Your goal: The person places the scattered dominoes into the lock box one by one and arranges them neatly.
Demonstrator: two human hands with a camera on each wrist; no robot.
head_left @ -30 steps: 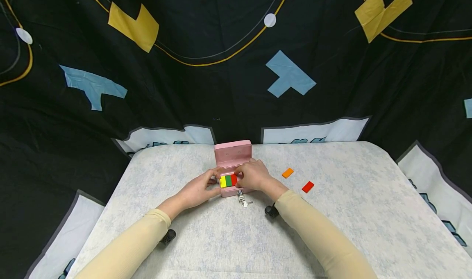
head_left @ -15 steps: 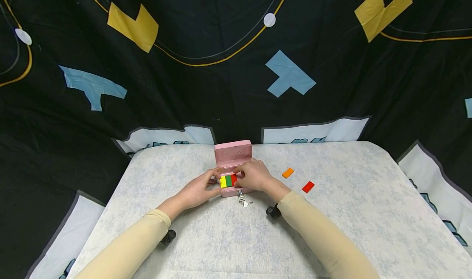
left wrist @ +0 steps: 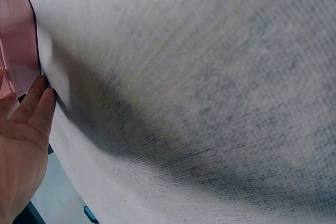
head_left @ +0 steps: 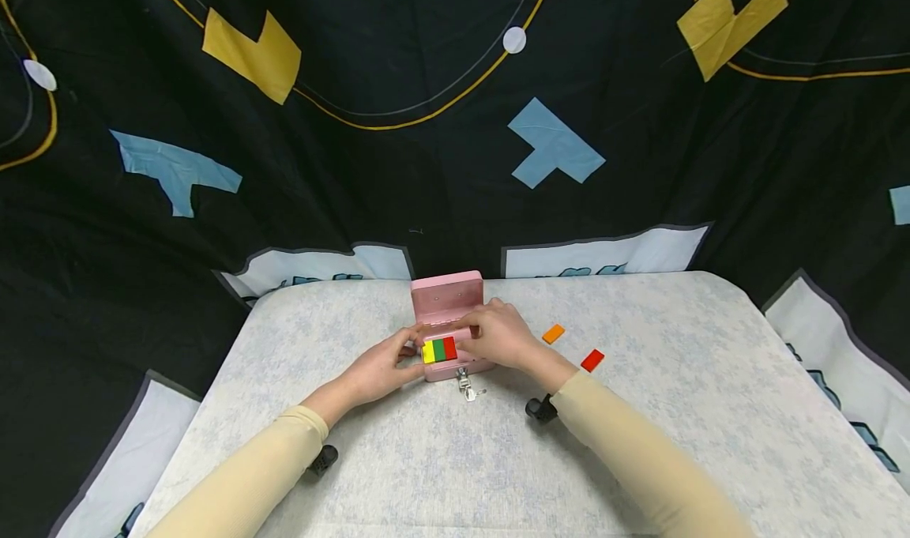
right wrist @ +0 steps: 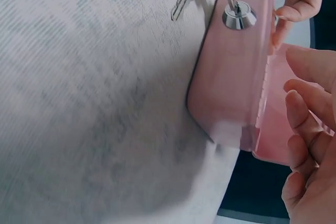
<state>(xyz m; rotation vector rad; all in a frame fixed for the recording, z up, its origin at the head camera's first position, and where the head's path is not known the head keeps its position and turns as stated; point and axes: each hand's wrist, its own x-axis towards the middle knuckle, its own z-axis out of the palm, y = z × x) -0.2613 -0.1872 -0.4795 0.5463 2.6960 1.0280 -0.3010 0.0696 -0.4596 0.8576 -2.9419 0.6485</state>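
Pink box (head_left: 444,305): long axis roughly crosswise, lock (right wrist: 239,16) facing near side.

The raised lid (head_left: 448,299) bars the rear of the pink box (head_left: 439,373). The left hand (head_left: 377,368) blocks its left end, the right hand (head_left: 503,335) hangs over its right half, and keys (head_left: 470,394) jut from its front. Colored blocks (head_left: 438,350) crowd its left interior, but a gap above it separates the hands. Before it, bare worktop (head_left: 426,475) leaves a broad passage between the forearms

Black backdrop (head_left: 398,198) behind pale table (head_left: 426,459); backdrop bears white discs (head_left: 515,40)
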